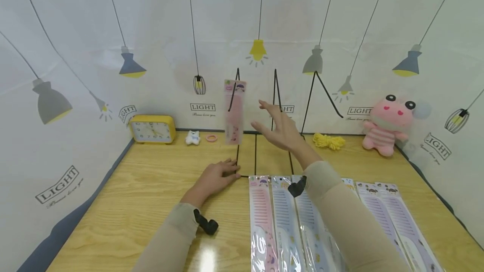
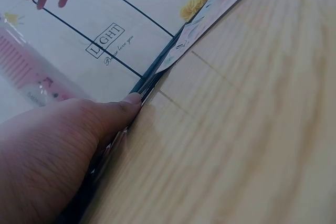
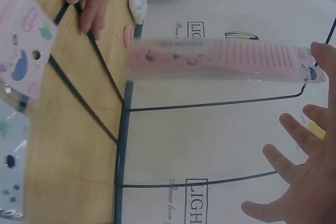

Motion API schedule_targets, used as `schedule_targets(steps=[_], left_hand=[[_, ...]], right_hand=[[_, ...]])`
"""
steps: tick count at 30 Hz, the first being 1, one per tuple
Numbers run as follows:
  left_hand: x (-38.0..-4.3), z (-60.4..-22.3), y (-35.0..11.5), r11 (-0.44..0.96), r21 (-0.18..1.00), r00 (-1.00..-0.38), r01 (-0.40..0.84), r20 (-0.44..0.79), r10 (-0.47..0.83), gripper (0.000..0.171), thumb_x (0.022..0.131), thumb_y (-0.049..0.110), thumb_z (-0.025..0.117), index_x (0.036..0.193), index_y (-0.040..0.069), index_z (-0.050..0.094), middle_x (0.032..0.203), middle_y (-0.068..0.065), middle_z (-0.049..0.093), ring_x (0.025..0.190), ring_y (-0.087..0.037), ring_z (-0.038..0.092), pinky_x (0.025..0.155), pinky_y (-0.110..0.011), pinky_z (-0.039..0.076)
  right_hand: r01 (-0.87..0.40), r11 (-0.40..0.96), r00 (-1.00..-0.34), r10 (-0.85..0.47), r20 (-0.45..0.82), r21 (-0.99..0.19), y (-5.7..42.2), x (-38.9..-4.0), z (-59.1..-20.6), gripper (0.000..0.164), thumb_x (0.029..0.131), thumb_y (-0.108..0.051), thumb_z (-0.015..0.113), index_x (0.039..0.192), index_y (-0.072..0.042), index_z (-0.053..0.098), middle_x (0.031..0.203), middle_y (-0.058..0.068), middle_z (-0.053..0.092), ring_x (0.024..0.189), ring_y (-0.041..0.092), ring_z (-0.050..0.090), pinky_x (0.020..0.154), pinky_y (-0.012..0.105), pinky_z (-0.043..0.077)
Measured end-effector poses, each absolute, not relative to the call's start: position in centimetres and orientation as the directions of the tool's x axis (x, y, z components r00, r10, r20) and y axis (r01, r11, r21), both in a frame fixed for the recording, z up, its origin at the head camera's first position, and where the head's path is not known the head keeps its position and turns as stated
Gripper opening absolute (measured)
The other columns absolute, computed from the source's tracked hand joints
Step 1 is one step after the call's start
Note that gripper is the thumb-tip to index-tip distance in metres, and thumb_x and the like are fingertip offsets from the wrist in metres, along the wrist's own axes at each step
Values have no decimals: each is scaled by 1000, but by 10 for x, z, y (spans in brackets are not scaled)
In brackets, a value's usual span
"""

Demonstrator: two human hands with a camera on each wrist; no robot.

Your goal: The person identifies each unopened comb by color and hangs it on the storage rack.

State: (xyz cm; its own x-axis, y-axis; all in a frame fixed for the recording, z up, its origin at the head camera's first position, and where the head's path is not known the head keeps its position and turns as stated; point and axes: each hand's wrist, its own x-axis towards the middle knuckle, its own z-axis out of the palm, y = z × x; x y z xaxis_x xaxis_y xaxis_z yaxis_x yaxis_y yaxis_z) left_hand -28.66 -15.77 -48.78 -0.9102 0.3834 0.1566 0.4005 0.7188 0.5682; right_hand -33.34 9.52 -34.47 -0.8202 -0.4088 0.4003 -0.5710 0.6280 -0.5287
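A pink comb (image 1: 234,116) in a clear packet hangs from the left prong of a black wire rack (image 1: 256,150). My left hand (image 1: 216,178) rests on the wooden table, its fingertips at the front left corner of the rack's base. In the right wrist view, that hand's thumb and fingers lie at the wire corner. My right hand (image 1: 281,131) is raised in front of the middle prong, fingers spread, holding nothing. To the right of the hanging packet, its fingers stand apart in the right wrist view (image 3: 302,166).
Several packaged combs lie in a row at the front right, among them a pink one (image 1: 261,217), a blue one (image 1: 285,217) and a purple one (image 1: 402,217). Along the back stand a yellow clock (image 1: 152,129), a white figurine (image 1: 193,137), yellow cord (image 1: 328,141) and a pink plush (image 1: 389,125).
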Motion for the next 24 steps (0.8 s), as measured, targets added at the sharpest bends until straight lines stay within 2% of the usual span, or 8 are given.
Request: schedule_targets(steps=[5,8,11,15,19,24], left_hand=[[-286,-488,-158,722,581,-919,377,135,371,43,100,43,62,137,22,65,152,3,47,146,-18,35,122,-47,23],[-285,-488,-158,714,588,-917,380,136,376,43,99,43,62,137,21,65,152,2,47,146,-19,35,122,-49,23],[-286,-486,-159,719,579,-916,385,141,377,44,99,44,62,137,21,64,152,1,47,146,-20,35,121,-49,24],[-287,-485,-160,732,564,-918,382,143,369,45,99,45,62,138,22,64,152,3,47,146,-20,35,122,-46,24],[-284,-483,-159,717,585,-917,378,129,378,45,99,43,63,138,20,64,153,1,46,147,-22,34,122,-48,22],[-284,-484,-158,717,591,-919,369,117,376,44,99,44,63,138,22,64,154,1,45,147,-21,33,122,-48,21]], right_hand=[[-556,631,-831,-425,358,-542,105,-313,-365,73,98,-64,50,160,-34,26,153,0,44,143,31,37,112,64,31],[-554,667,-832,-469,297,-499,107,-294,-382,69,99,-61,52,156,-25,38,151,5,47,139,33,42,111,62,36],[-540,707,-836,-515,190,-458,107,-276,-399,63,98,-56,58,146,-15,53,144,10,54,133,34,49,107,58,43],[-510,732,-839,-538,76,-452,108,-264,-417,58,94,-46,70,137,-8,61,135,12,59,126,33,54,104,53,47],[-532,734,-827,-558,72,-421,114,-265,-434,62,89,-43,77,135,-5,61,131,13,60,123,34,54,104,53,47],[-563,744,-816,-570,97,-360,121,-272,-454,70,84,-56,76,134,-9,63,129,10,60,122,31,53,102,50,49]])
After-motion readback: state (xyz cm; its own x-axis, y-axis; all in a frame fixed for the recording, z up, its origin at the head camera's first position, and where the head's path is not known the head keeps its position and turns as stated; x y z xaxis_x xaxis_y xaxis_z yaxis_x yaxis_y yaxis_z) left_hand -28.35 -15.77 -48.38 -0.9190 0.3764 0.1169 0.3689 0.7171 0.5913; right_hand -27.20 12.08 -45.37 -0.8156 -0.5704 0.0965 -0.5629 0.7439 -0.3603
